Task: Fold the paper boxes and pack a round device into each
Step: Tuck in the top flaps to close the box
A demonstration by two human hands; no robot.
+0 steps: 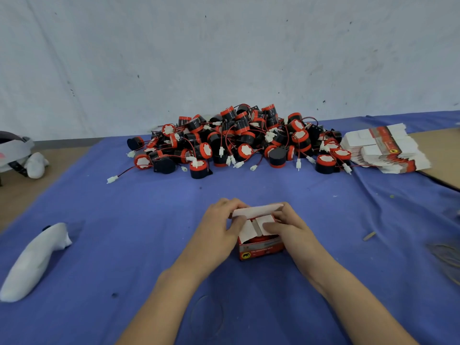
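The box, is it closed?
No, the box has its big flap up while the left hand and right hand fold side flaps.

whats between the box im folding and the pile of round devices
Head view: only bare blue cloth between the box and the pile, save a tiny dark speck.

Matt blue woven cloth [149, 220], soft-looking, lightly creased, dotted with lint and crumbs. Heap of round black plastic devices with red rims [236, 140]: smooth shells with a faint sheen, rough-edged white patches on the faces. Thin red and black plastic-coated wires [127, 170], ending in white plastic plugs [112, 180]. Small red-and-white printed paper box [261, 249]: colour print outside, plain matt white card inside. Stack of flat white-and-red paper box blanks [385, 150], same thin card. Long white cloth bundle [34, 260], soft and matt. Pale grey wall [224, 46], matt, uneven, scuffed and speckled. Flat brown board [443, 150], dull, cardboard-like.
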